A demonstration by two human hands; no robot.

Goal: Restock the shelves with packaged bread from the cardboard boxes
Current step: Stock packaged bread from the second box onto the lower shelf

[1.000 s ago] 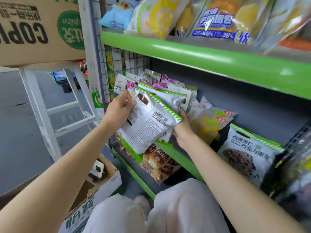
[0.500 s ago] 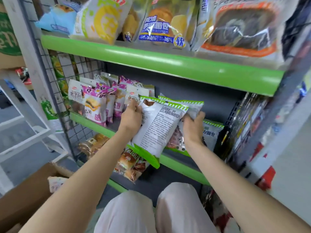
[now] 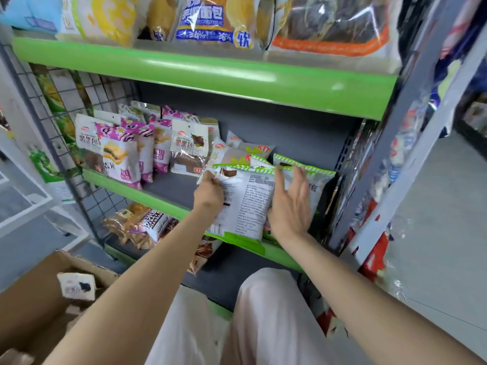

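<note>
On the middle shelf [image 3: 147, 197], left hand [image 3: 209, 192] pinches the white bread packet [image 3: 243, 204]; right hand [image 3: 290, 204] lies open, flat against it. Placing step, I'd say; next, stand it against the matching packets [image 3: 305, 171] behind and release.

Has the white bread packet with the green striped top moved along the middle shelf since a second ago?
Yes. The white bread packet has gone rightward along the middle shelf, away from the purple packets, now against the matching packets near the right upright.

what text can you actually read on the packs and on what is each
"黑黑包": white bread pack on the middle shelf
"面包", "软": blue bread pack on the top shelf
Back print on the green-striped pack held by left hand: too small to read
</note>
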